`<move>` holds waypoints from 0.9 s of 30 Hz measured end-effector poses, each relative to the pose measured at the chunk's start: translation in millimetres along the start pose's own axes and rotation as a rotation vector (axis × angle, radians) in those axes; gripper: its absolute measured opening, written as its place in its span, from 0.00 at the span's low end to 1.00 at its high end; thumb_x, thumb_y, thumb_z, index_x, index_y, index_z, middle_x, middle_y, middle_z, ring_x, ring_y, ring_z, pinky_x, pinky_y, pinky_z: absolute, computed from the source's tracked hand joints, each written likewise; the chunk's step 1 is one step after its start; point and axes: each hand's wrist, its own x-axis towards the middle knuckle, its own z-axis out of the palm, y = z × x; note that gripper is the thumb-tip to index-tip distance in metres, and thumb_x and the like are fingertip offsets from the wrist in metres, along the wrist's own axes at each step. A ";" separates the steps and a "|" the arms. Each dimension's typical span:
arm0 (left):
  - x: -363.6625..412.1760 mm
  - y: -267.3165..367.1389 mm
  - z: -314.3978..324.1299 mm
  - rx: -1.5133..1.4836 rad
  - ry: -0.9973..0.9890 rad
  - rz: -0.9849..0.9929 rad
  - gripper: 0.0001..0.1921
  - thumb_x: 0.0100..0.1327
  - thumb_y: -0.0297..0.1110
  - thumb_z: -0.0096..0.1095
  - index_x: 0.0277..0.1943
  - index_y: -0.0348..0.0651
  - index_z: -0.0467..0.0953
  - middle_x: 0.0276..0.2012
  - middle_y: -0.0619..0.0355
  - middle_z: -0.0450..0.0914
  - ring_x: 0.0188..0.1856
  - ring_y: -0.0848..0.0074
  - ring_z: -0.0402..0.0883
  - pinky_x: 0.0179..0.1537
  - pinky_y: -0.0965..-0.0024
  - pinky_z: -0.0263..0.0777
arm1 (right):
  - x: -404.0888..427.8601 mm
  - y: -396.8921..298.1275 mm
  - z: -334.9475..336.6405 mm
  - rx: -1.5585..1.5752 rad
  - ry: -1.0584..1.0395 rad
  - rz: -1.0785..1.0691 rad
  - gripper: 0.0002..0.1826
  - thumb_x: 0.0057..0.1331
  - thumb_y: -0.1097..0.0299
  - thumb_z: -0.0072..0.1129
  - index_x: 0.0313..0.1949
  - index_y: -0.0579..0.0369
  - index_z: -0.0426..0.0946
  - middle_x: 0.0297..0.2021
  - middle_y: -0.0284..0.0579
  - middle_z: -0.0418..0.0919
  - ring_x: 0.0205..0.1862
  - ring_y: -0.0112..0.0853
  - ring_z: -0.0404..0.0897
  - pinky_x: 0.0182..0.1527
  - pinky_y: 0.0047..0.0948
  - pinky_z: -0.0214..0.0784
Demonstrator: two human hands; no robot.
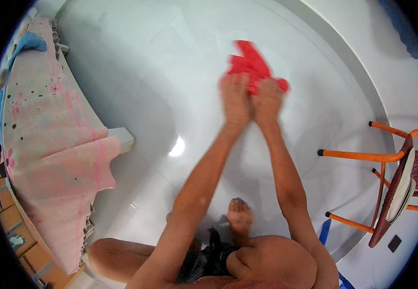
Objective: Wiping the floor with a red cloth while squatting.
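Observation:
Both my arms reach forward over the glossy pale tiled floor. A crumpled red cloth (250, 65) lies beyond my wrists, with its far end pointing away from me. My left hand (235, 97) presses on its near left part, the fingers over the fabric. Close beside it on the right, my right hand (268, 99) is on the near right part, and a bit of red sticks out past its fingers. Both hands are slightly blurred, and how firmly the fingers grip the cloth is not plain.
On the left stands a table or bed-like piece under a pink patterned cover (60, 144), with blue cloth (32, 41) on it. A chair with orange metal legs (361, 155) is at the right, near the wall. My bare foot (239, 216) rests on the floor (151, 90).

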 end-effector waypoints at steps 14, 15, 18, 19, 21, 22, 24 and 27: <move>-13.0 53.6 6.8 -0.088 -0.122 0.150 0.16 0.67 0.36 0.61 0.55 0.42 0.79 0.53 0.46 0.80 0.60 0.46 0.76 0.63 0.47 0.70 | -35.0 51.7 -17.9 0.089 0.065 0.276 0.18 0.59 0.64 0.60 0.46 0.59 0.80 0.48 0.57 0.82 0.54 0.56 0.77 0.60 0.58 0.65; 9.8 45.9 0.6 -0.099 -0.245 0.070 0.12 0.68 0.33 0.57 0.51 0.42 0.80 0.45 0.46 0.83 0.52 0.49 0.81 0.56 0.48 0.73 | -18.8 64.2 0.9 0.118 0.192 0.084 0.16 0.59 0.63 0.60 0.44 0.58 0.80 0.46 0.55 0.82 0.52 0.55 0.78 0.57 0.57 0.66; 22.8 -51.4 -40.4 -0.022 -0.056 0.048 0.13 0.68 0.28 0.54 0.51 0.40 0.81 0.48 0.44 0.84 0.50 0.52 0.81 0.54 0.49 0.71 | 50.1 -37.9 32.0 -0.028 -0.174 0.116 0.12 0.61 0.61 0.57 0.41 0.51 0.82 0.45 0.49 0.83 0.49 0.46 0.80 0.52 0.52 0.69; 12.1 -52.3 -61.5 0.051 -0.075 -0.020 0.14 0.68 0.26 0.55 0.53 0.39 0.80 0.47 0.45 0.84 0.50 0.53 0.81 0.55 0.50 0.71 | 38.4 -55.7 39.1 0.149 -0.020 -0.037 0.12 0.62 0.62 0.55 0.39 0.52 0.83 0.42 0.51 0.84 0.47 0.47 0.82 0.48 0.53 0.69; -21.5 -99.6 -111.4 0.163 0.007 -0.027 0.19 0.69 0.27 0.58 0.62 0.38 0.76 0.49 0.45 0.83 0.53 0.49 0.80 0.59 0.48 0.69 | 42.9 -134.4 32.9 0.212 -0.282 -0.052 0.13 0.61 0.63 0.55 0.40 0.54 0.84 0.45 0.50 0.82 0.52 0.47 0.77 0.51 0.55 0.66; -41.1 -104.0 -128.7 0.197 0.018 -0.128 0.20 0.70 0.29 0.58 0.63 0.38 0.75 0.53 0.44 0.82 0.57 0.47 0.78 0.62 0.48 0.68 | 29.8 -156.6 33.3 0.333 -0.276 -0.107 0.16 0.63 0.63 0.54 0.43 0.57 0.84 0.48 0.53 0.82 0.57 0.50 0.76 0.55 0.58 0.65; -93.0 -108.5 -151.9 0.320 0.029 -0.262 0.21 0.72 0.33 0.58 0.66 0.38 0.73 0.60 0.41 0.79 0.63 0.45 0.74 0.67 0.47 0.65 | -18.7 -189.7 34.1 0.233 -0.185 -0.251 0.25 0.70 0.62 0.48 0.58 0.68 0.79 0.62 0.63 0.77 0.69 0.59 0.69 0.70 0.65 0.55; -152.2 -107.8 -200.7 0.450 0.041 -0.304 0.26 0.72 0.38 0.59 0.69 0.38 0.69 0.66 0.40 0.75 0.67 0.43 0.70 0.70 0.46 0.61 | -65.1 -227.6 -0.7 0.427 -0.224 -0.346 0.26 0.70 0.66 0.50 0.60 0.74 0.76 0.65 0.70 0.73 0.72 0.64 0.66 0.73 0.66 0.51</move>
